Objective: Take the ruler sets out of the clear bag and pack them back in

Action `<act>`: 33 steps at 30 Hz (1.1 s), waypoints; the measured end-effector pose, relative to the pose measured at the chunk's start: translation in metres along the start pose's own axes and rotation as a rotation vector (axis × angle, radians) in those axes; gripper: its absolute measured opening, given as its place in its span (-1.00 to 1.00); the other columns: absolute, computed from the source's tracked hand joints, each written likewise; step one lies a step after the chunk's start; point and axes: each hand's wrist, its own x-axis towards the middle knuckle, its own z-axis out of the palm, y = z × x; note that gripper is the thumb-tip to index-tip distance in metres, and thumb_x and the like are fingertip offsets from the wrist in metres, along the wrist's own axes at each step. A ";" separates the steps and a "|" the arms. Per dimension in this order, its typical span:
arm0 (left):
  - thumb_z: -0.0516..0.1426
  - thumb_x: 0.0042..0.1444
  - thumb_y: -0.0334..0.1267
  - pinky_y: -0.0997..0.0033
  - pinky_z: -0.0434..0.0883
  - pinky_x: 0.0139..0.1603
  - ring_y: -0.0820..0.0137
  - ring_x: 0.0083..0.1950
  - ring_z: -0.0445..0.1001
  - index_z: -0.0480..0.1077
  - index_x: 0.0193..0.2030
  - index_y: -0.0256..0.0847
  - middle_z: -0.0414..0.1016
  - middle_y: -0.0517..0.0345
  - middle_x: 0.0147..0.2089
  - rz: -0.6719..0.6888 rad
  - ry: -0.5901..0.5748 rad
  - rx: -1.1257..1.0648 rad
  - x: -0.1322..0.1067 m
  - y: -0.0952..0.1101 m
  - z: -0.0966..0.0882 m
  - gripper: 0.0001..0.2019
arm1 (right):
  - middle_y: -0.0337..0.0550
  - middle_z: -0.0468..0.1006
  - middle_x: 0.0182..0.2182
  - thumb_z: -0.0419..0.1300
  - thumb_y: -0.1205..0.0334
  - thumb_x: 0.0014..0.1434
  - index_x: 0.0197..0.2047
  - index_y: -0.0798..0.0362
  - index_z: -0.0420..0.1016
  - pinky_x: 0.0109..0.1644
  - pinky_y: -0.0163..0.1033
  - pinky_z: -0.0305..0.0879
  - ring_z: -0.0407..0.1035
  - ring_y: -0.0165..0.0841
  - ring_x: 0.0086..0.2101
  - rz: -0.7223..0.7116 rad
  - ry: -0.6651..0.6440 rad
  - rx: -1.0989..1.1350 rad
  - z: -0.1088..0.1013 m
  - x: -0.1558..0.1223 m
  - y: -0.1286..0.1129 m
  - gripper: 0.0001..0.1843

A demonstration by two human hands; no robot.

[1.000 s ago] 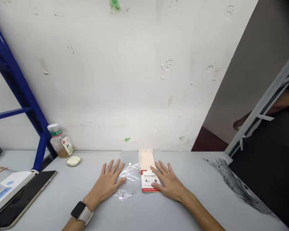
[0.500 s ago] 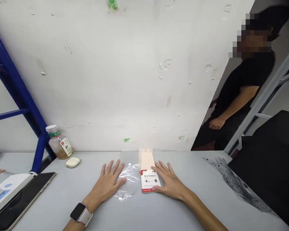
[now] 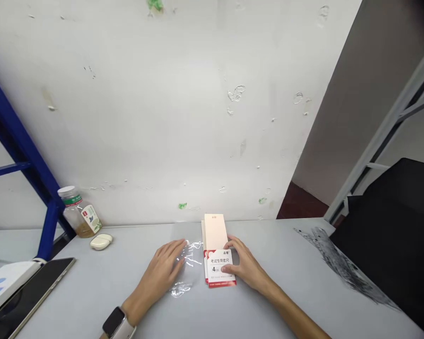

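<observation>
In the head view, the right hand [image 3: 246, 266] has been curled from flat into a pinch on the right edge of the upper card packet [image 3: 217, 247], offset over a lower packet [image 3: 203, 238] on the desk [image 3: 286, 268]. The left hand [image 3: 162, 264] has been gathered in over the clear bag [image 3: 192, 260], thumb and fingers parted; the card should be gripped lightly, unbent.
</observation>
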 end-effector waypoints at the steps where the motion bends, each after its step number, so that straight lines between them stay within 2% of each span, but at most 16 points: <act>1: -0.12 0.36 -0.11 0.18 0.34 0.20 0.24 0.23 0.35 0.25 0.28 0.00 0.38 0.17 0.27 0.001 0.000 -0.012 0.000 0.002 0.001 -0.60 | -0.19 0.18 0.30 0.27 0.10 -0.01 -0.16 -0.10 0.36 0.21 -0.02 0.19 0.14 -0.10 0.22 -0.009 0.036 0.040 0.001 0.000 0.001 -0.68; 4: -0.11 0.35 -0.13 0.19 0.41 0.06 0.24 0.10 0.42 0.31 0.22 -0.01 0.46 0.13 0.14 -0.034 0.008 -0.039 0.000 0.005 0.003 -0.63 | -0.15 0.48 -0.08 0.23 0.08 0.05 -0.24 -0.07 0.35 0.02 -0.07 0.32 0.37 -0.16 -0.06 -0.034 0.089 0.157 0.002 0.001 0.001 -0.78; 6: -0.09 0.34 -0.12 0.20 0.42 -0.01 0.24 0.00 0.45 0.35 0.16 -0.03 0.50 0.11 0.02 -0.081 0.006 -0.051 0.001 0.007 0.003 -0.65 | -0.22 0.47 -0.32 0.19 0.00 0.11 -0.11 -0.08 0.31 -0.13 -0.10 0.37 0.41 -0.22 -0.25 -0.025 0.120 0.280 0.002 0.002 0.000 -0.69; 7: -0.09 0.34 -0.11 0.20 0.42 -0.04 0.24 -0.04 0.46 0.38 0.12 -0.04 0.50 0.11 -0.03 -0.106 0.004 -0.061 0.001 0.007 0.004 -0.66 | -0.26 0.44 -0.38 0.17 -0.04 0.14 0.00 -0.08 0.26 -0.18 -0.11 0.37 0.41 -0.23 -0.30 -0.021 0.133 0.356 0.002 0.002 0.000 -0.60; 10: -0.10 0.33 -0.10 0.20 0.42 -0.07 0.25 -0.13 0.46 0.43 -0.04 -0.07 0.49 0.11 -0.16 -0.160 -0.002 -0.105 0.002 0.009 0.004 -0.69 | -0.29 0.42 -0.40 0.15 -0.10 0.17 0.25 -0.08 0.01 -0.22 -0.13 0.39 0.44 -0.24 -0.31 -0.032 0.092 0.567 0.002 0.000 -0.002 -0.32; 12: -0.11 0.33 -0.12 0.19 0.43 -0.10 0.25 -0.17 0.45 0.41 -0.14 -0.09 0.47 0.11 -0.21 -0.188 -0.013 -0.129 0.001 0.009 0.005 -0.70 | -0.32 0.40 -0.42 0.18 -0.10 0.15 0.29 -0.09 0.01 -0.24 -0.14 0.39 0.45 -0.25 -0.33 -0.028 -0.011 0.620 0.002 -0.001 -0.003 -0.27; 14: -0.12 0.32 -0.15 0.19 0.43 -0.12 0.24 -0.18 0.45 0.38 -0.21 -0.10 0.46 0.11 -0.22 -0.214 -0.018 -0.146 0.000 0.010 0.004 -0.72 | -0.35 0.35 -0.47 0.24 -0.08 0.11 0.23 -0.07 0.17 -0.29 -0.18 0.36 0.43 -0.28 -0.38 -0.001 -0.073 0.600 0.004 -0.003 -0.005 -0.32; 16: -0.12 0.32 -0.18 0.21 0.44 -0.12 0.24 -0.17 0.45 0.36 -0.25 -0.09 0.46 0.11 -0.22 -0.214 -0.010 -0.170 0.000 0.011 0.002 -0.74 | -0.36 0.34 -0.51 0.28 -0.05 0.06 0.11 -0.01 0.35 -0.32 -0.20 0.33 0.38 -0.32 -0.43 0.034 -0.082 0.543 0.006 -0.005 -0.007 -0.42; 18: -0.13 0.33 -0.19 0.24 0.45 -0.10 0.26 -0.16 0.46 0.35 -0.25 -0.08 0.46 0.13 -0.20 -0.192 0.001 -0.212 -0.001 0.013 0.000 -0.74 | -0.36 0.32 -0.55 0.29 -0.01 0.05 0.03 0.03 0.45 -0.34 -0.22 0.30 0.32 -0.36 -0.48 0.063 -0.073 0.503 0.010 -0.006 -0.009 -0.50; 23: -0.17 0.35 -0.17 0.25 0.44 -0.11 0.26 -0.17 0.46 0.31 -0.23 -0.07 0.46 0.14 -0.19 -0.156 -0.043 -0.329 -0.004 0.026 -0.005 -0.73 | -0.42 0.21 -0.61 0.30 0.05 0.02 0.07 0.07 0.44 -0.46 -0.28 0.20 0.20 -0.44 -0.57 0.125 -0.058 0.508 0.014 -0.006 -0.010 -0.45; 29: -0.16 0.36 -0.17 0.31 0.40 -0.17 0.31 -0.21 0.45 0.26 -0.25 -0.09 0.45 0.16 -0.19 -0.181 -0.157 -0.402 -0.007 0.046 -0.008 -0.75 | -0.45 0.21 -0.66 0.33 0.08 -0.04 -0.02 0.10 0.49 -0.54 -0.33 0.11 0.18 -0.48 -0.63 0.162 -0.022 0.528 0.013 -0.002 -0.008 -0.50; 33: -0.15 0.37 -0.17 0.36 0.38 -0.14 0.33 -0.18 0.44 0.29 -0.23 -0.09 0.44 0.17 -0.17 -0.115 -0.212 -0.458 -0.006 0.054 -0.014 -0.75 | -0.45 0.28 -0.63 0.30 0.06 -0.01 0.00 0.07 0.47 -0.62 -0.35 0.02 0.09 -0.54 -0.70 0.126 -0.053 0.515 0.014 -0.004 -0.011 -0.50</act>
